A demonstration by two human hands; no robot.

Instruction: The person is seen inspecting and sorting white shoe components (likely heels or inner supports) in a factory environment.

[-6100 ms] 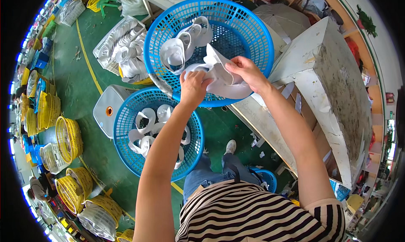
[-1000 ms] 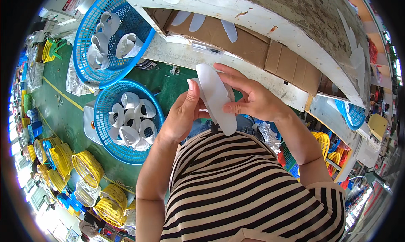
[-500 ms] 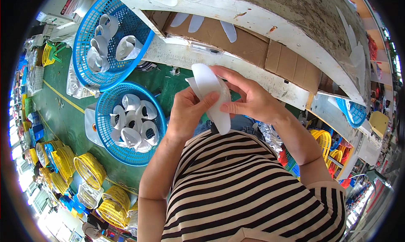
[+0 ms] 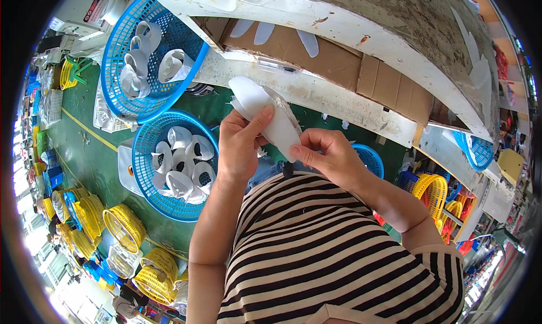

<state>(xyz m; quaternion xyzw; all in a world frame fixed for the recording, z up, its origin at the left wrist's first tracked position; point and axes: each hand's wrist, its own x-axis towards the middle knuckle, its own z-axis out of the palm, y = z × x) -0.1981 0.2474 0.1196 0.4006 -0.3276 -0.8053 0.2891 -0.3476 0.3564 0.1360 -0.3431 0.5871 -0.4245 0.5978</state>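
A white shoe upper with a flat white insole [image 4: 281, 131] against it is held in front of my body, tilted with one rounded end up and left. My left hand [image 4: 243, 140] is closed round its middle, the thumb pressed on the insole's face. Near the lower end, my right hand [image 4: 333, 157] pinches the edge between thumb and fingers. The side facing away from me is mostly hidden. More white insoles [image 4: 263, 33] lie on the cardboard-lined shelf [image 4: 327, 64] ahead.
Two blue baskets at left, the lower one [image 4: 137, 157] and the upper one [image 4: 108, 78], hold several white shoe uppers [image 4: 179, 183]. A worn white bench [image 4: 361, 19] spans the top. Another blue basket [image 4: 372, 161] stands beyond my right hand. Yellow baskets [image 4: 124, 228] stand lower left.
The upper and insole have shifted left and tilted further. My right hand has slid down to the lower end and pinches there. My left hand keeps its grip.
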